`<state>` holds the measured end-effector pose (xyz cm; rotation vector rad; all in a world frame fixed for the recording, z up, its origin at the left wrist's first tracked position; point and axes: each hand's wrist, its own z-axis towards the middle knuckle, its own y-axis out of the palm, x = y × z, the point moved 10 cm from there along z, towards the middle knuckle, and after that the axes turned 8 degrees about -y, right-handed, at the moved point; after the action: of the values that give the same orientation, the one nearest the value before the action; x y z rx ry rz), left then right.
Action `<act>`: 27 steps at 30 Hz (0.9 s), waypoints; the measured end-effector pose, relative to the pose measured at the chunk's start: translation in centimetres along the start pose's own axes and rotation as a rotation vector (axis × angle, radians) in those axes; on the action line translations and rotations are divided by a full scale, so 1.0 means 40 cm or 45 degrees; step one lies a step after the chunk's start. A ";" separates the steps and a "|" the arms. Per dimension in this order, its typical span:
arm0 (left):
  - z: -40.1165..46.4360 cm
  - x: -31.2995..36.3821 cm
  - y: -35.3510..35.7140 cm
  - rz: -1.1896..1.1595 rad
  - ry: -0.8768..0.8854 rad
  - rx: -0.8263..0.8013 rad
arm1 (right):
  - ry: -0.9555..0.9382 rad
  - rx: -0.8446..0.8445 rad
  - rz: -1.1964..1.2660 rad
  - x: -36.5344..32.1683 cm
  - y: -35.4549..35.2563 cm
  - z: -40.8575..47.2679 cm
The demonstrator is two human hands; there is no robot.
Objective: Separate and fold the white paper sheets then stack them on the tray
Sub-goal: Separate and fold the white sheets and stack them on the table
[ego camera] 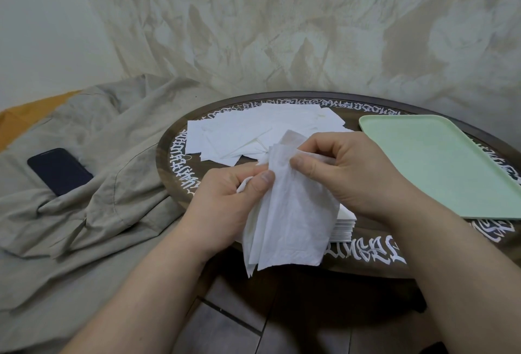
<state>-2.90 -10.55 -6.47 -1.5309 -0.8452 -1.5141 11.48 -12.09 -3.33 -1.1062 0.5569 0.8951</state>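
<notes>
A thin white paper sheet (293, 212) hangs in front of me above the near edge of a round dark table (174, 156). My left hand (228, 198) pinches its left edge between thumb and fingers. Its upper part is pinched by my right hand (346, 173), and the plies look partly pulled apart. Several loose white sheets (253, 130) lie spread at the back of the table. A neat stack of white sheets (345, 226) sits under my hands, mostly hidden. The pale green tray (439, 162) lies on the right with nothing on it.
The table's rim carries white lettering. A beige cloth (93, 184) lies crumpled to the left, with a dark phone (59, 171) on it. A patterned curtain hangs behind the table. Tiled floor shows below.
</notes>
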 end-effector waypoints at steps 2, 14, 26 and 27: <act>0.001 -0.004 -0.001 -0.002 -0.012 0.001 | -0.014 -0.013 0.013 -0.004 0.002 -0.001; 0.001 -0.009 -0.001 0.034 -0.039 -0.010 | -0.041 -0.026 0.024 -0.008 0.008 0.000; -0.003 0.002 -0.006 -0.009 -0.003 0.067 | -0.078 0.028 -0.016 -0.021 0.005 0.001; -0.003 0.003 -0.009 -0.008 0.000 0.084 | -0.126 0.055 -0.053 -0.033 0.000 0.000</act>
<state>-3.28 -10.51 -6.34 -1.4818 -0.8924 -1.4764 10.77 -12.54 -2.30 -1.0255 0.4680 0.8929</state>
